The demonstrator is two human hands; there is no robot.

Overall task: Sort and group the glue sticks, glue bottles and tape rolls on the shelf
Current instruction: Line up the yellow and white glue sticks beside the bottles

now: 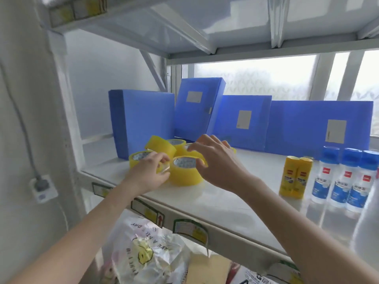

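Left hand (150,171) fingers curled, pinching small tape roll (164,169); right hand (215,160) fingers spread, touching yellow roll (185,173).

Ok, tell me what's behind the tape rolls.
Behind the yellow tape rolls stand blue file boxes along the shelf back. The right hand covers the cluster's right side.

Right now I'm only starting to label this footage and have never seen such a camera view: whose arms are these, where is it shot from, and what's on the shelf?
There is no machine here: a person wears a camera on the head, looking down at their own arms. The left hand pinches a small clear tape roll; the right hand touches a yellow tape roll in a cluster. On the white shelf stand two yellow glue sticks and blue-capped glue bottles, already grouped at the right. Blue file boxes line the back.
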